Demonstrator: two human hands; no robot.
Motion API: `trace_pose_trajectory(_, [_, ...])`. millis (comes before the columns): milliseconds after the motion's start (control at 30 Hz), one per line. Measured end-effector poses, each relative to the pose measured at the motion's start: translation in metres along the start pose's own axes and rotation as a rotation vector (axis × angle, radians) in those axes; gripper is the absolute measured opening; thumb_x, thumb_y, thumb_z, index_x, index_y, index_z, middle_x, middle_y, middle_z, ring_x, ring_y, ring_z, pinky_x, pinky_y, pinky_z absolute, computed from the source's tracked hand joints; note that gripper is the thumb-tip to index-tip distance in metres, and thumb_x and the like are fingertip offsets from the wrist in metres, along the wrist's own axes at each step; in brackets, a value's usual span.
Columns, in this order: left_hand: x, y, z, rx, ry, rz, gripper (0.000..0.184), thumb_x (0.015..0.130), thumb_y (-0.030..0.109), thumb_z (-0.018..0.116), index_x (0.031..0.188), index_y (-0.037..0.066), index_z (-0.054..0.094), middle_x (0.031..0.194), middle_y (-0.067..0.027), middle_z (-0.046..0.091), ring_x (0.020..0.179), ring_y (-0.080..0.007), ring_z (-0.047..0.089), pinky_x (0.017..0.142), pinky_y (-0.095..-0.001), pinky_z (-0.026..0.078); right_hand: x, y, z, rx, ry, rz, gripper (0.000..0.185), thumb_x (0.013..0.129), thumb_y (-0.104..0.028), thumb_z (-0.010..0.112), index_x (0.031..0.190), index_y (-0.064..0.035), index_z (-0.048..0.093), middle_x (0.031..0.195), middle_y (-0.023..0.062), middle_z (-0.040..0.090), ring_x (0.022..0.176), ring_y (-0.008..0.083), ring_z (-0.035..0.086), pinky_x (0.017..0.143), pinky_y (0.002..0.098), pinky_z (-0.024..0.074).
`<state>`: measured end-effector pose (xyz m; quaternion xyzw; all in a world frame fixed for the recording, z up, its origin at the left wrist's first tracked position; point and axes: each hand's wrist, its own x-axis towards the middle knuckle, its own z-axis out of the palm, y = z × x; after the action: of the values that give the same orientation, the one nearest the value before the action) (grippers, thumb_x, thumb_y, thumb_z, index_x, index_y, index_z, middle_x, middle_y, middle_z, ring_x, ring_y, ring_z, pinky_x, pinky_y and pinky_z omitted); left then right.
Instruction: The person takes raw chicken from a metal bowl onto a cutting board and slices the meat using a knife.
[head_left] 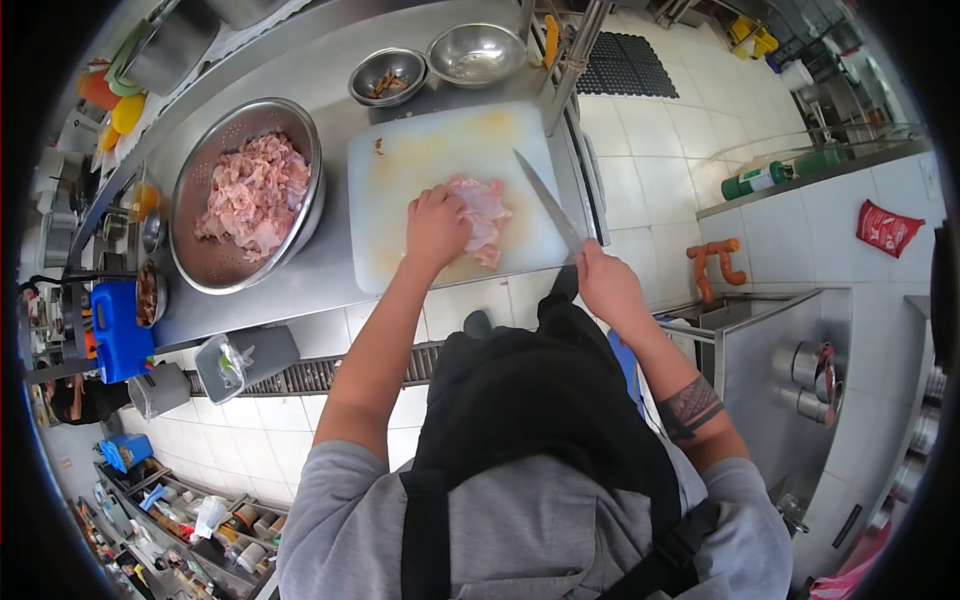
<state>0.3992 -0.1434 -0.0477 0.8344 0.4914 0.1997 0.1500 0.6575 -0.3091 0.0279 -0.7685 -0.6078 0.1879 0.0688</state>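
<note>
A flat piece of raw meat (484,215) lies on the white cutting board (390,170). My left hand (438,226) rests on the meat's left side, its fingers close together and partly hidden against the meat. At the board's right edge, my right hand (607,283) is closed round the handle of a knife (550,202). The blade points up and to the left, to the right of the meat and apart from it. Left of the board, a large perforated metal bowl (188,240) holds many pieces of raw meat (255,192).
Two small metal bowls stand behind the board, one with brown bits (388,78), the other (476,54) beside it. A metal post (573,65) rises at the counter's back right corner. Below the counter's front edge is a grey bin (262,355); a blue jug (120,330) stands left.
</note>
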Motion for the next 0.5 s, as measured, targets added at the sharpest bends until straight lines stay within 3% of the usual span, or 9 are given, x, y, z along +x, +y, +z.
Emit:
trace_pose_trajectory(233, [0.033,0.016,0.036,-0.257,0.136,0.078,0.022,0.082,0.01,0.072,0.103,0.003,0.075,0.108,-0.0125,0.072,0.109,-0.0358,0.064,0.096,-0.0472,0.053,-0.006,-0.024,-0.005,-0.051,-0.09,-0.127,0.017,0.105,-0.019,0.052,0.109,-0.0026,0.053,0.079,0.0255,0.071,0.075,0.0488,0.072,0.068,0.0611,0.0565])
trace_pose_trajectory(300, [0.035,0.014,0.044,-0.251,0.152,0.103,0.02,0.081,0.01,0.072,0.1,0.005,0.075,0.106,-0.012,0.072,0.106,-0.036,0.064,0.094,-0.0476,0.053,-0.007,-0.023,-0.009,-0.084,-0.159,-0.102,0.014,0.102,-0.013,0.05,0.111,-0.0019,0.052,0.081,0.0254,0.072,0.077,0.0483,0.072,0.071,0.0617,0.0565])
trace_pose_trajectory(433, [0.035,0.01,0.051,-0.244,0.17,0.173,0.018,0.081,0.011,0.071,0.098,0.007,0.076,0.103,-0.0104,0.071,0.103,-0.0357,0.062,0.091,-0.0485,0.052,0.004,-0.017,-0.001,-0.101,-0.224,-0.095,0.017,0.106,-0.016,0.05,0.111,-0.0008,0.05,0.083,0.0269,0.071,0.08,0.0489,0.071,0.072,0.0608,0.0554])
trace_pose_trajectory(500, [0.038,0.007,0.051,-0.252,0.149,0.185,0.019,0.081,0.011,0.071,0.099,0.008,0.077,0.103,-0.0102,0.071,0.103,-0.0355,0.061,0.091,-0.0486,0.052,0.028,-0.026,0.009,-0.042,-0.221,-0.113,0.016,0.102,-0.01,0.048,0.114,0.001,0.048,0.09,0.0292,0.072,0.087,0.0509,0.071,0.077,0.0606,0.056])
